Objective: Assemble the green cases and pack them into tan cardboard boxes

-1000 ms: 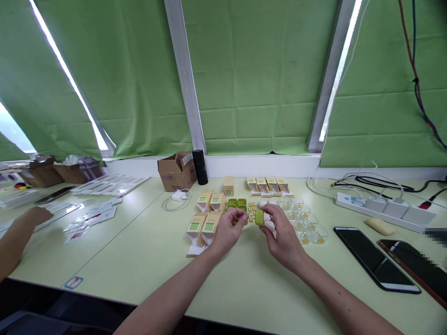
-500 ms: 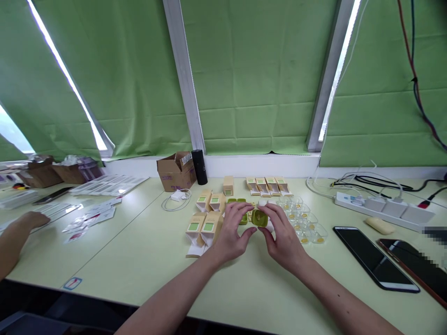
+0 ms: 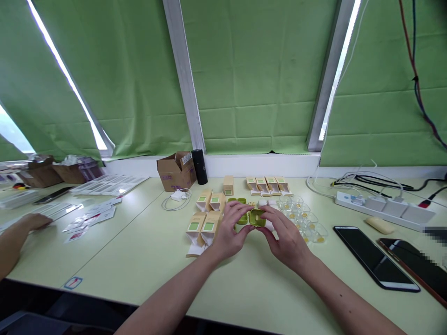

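The left grip point(image 3: 228, 235) and the right grip point(image 3: 288, 237) are both clenched on one small green case point(image 3: 257, 217), held between their fingertips over the desk point(image 3: 139, 260). Tan cartons with green labels point(image 3: 201, 228) stand just left of the left grip, other green cases point(image 3: 236, 201) lie just beyond its fingers, and clear cups with yellow bits point(image 3: 307, 225) crowd the far side of the right grip. Well to the right lie a dark phone point(image 3: 375, 258) and a white power strip point(image 3: 384, 207); far left, another person's hand point(image 3: 33, 221) rests on the desk

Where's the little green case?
Head view, centre: the small green plastic case is held between the left hand and right hand, right of the tan cardboard cartons.
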`<action>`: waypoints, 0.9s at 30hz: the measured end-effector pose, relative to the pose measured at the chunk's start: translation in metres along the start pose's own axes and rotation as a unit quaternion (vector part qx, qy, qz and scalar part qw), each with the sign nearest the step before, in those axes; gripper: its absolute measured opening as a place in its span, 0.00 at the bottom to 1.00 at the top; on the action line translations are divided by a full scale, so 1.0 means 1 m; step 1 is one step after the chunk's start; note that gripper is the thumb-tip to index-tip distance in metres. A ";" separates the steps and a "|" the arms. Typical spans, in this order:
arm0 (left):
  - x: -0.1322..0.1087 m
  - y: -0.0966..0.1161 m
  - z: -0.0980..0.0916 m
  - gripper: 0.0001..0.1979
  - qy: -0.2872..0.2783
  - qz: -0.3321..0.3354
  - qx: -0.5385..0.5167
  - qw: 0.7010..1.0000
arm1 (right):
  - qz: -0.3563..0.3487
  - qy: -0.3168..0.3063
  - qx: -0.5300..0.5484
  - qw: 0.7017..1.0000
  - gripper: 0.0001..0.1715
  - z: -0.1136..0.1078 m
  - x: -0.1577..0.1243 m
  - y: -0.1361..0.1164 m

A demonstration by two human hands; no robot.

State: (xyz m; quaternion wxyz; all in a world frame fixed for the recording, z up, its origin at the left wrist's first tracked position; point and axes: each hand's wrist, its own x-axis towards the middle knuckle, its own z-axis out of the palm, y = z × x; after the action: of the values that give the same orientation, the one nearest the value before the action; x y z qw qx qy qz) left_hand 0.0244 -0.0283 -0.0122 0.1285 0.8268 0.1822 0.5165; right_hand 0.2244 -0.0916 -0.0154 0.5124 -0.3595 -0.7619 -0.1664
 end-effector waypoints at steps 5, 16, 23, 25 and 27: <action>0.001 0.003 0.001 0.25 0.002 -0.003 -0.001 1.000 | -0.020 -0.005 -0.015 1.000 0.17 -0.002 0.003 -0.001; -0.001 0.002 0.000 0.22 0.001 0.028 0.027 0.999 | -0.017 -0.024 -0.017 0.999 0.20 0.000 0.000 -0.002; -0.001 0.004 0.000 0.22 0.011 0.052 0.049 0.997 | -0.018 -0.044 -0.004 0.999 0.22 0.000 0.004 -0.005; -0.001 0.003 0.000 0.22 0.011 0.050 0.049 0.998 | -0.018 -0.041 -0.006 0.999 0.21 0.000 0.003 -0.005; -0.001 0.002 0.000 0.22 0.011 0.043 0.047 0.998 | -0.016 -0.033 -0.005 0.999 0.19 0.001 0.003 -0.005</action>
State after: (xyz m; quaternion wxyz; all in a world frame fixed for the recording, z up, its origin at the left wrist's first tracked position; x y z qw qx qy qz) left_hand 0.0239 -0.0308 -0.0121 0.0654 0.8335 0.1715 0.5212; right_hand 0.2202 -0.0933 -0.0125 0.4824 -0.3552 -0.7833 -0.1660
